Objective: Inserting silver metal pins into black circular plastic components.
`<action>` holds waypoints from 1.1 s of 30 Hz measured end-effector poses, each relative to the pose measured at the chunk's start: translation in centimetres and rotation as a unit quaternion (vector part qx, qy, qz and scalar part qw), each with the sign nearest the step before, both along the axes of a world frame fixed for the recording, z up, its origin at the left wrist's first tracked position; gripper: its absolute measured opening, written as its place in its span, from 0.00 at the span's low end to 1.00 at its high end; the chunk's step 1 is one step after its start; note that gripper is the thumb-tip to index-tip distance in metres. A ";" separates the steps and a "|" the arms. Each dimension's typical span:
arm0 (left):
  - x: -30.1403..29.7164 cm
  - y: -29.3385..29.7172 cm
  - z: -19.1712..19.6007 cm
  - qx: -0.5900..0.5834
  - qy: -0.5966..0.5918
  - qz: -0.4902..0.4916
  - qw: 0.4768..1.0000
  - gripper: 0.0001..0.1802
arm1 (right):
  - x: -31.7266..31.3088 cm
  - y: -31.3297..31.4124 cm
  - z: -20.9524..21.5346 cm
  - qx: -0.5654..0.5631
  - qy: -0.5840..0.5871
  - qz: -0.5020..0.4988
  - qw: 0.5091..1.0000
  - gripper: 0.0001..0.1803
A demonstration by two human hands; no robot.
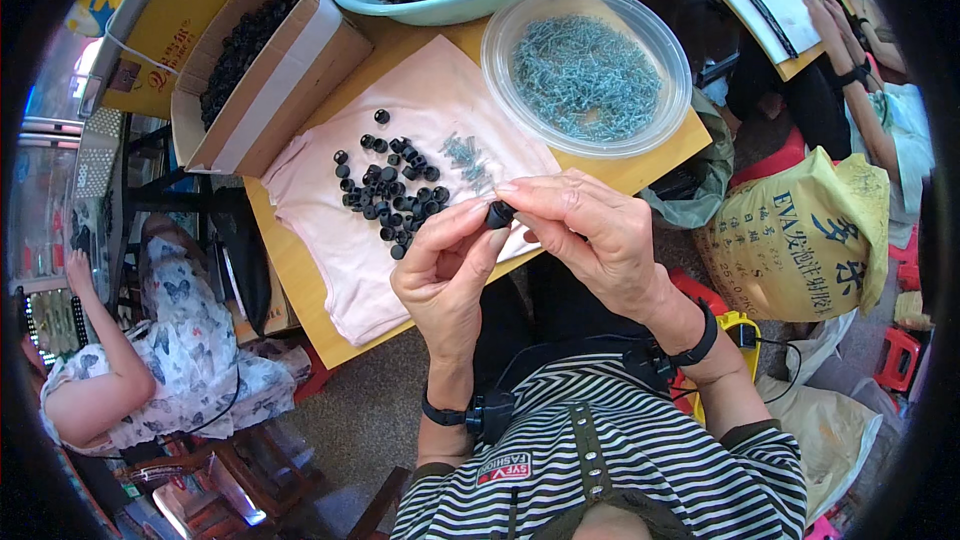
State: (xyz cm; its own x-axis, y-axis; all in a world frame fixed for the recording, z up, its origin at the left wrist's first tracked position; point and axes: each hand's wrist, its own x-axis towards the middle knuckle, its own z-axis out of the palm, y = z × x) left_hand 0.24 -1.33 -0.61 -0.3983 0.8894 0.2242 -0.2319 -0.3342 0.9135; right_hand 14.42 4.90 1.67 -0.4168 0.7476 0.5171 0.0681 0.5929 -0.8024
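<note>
Just above the near edge of the yellow worktop (655, 168), two bare hands meet over one small black cap (498, 215). The left hand (445, 260) grasps it from the left between thumb and forefinger, the other fingers curled in behind; the right hand (590, 225) pinches it from the right with its fingertips. Whether a screw is seated in the cap cannot be told, since fingers cover part of it. Beyond the hands, a pale pink cloth (350, 295) lies over the worktop, its near edge somewhat creased. On it, a scatter of loose black caps (385, 205) spreads to the left, some touching, others a little apart, and a small heap of silvery screws (466, 158) lies to their right. Right of the cloth is a round clear tub (496, 90) holding a large mass of similar screws. At the far side, a pale green basin (430, 13) holds many dark pieces, and to its left a tilted cardboard box (285, 85) holds more black pieces. Black bands (448, 416) circle both wrists. A printed yellow sack (790, 240) stands right of the worktop, and other people sit at either side.
</note>
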 end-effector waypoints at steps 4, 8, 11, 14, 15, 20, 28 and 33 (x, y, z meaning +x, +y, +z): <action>-0.1 0.1 -0.1 0.002 0.006 0.003 1.000 0.16 | 0.1 0.6 -0.3 0.051 -0.018 0.007 0.999 0.16; -0.5 0.0 -0.4 -0.022 -0.003 0.006 1.000 0.15 | -0.3 0.9 -0.9 0.120 -0.025 -0.001 0.992 0.16; -0.2 0.3 -0.4 -0.010 -0.043 -0.008 0.999 0.15 | -0.3 0.9 -0.8 0.149 -0.029 -0.014 0.988 0.16; -0.2 0.3 -0.2 -0.013 -0.076 -0.017 0.997 0.15 | -0.5 0.8 -0.7 0.164 -0.032 -0.022 0.986 0.17; -0.2 0.3 -0.2 -0.019 -0.086 -0.019 0.996 0.15 | -0.5 0.7 -0.7 0.171 -0.035 -0.026 0.984 0.18; -0.2 0.3 -0.6 -0.007 -0.042 -0.005 0.999 0.15 | -0.7 0.7 -0.8 0.151 -0.035 -0.034 0.987 0.15; -0.3 0.1 -0.4 -0.008 -0.028 0.009 1.000 0.15 | -0.9 0.7 0.5 0.059 -0.036 -0.006 0.998 0.13; -0.1 0.0 0.0 -0.016 -0.081 0.002 0.997 0.14 | -1.4 0.1 0.2 0.056 -0.024 -0.004 0.998 0.18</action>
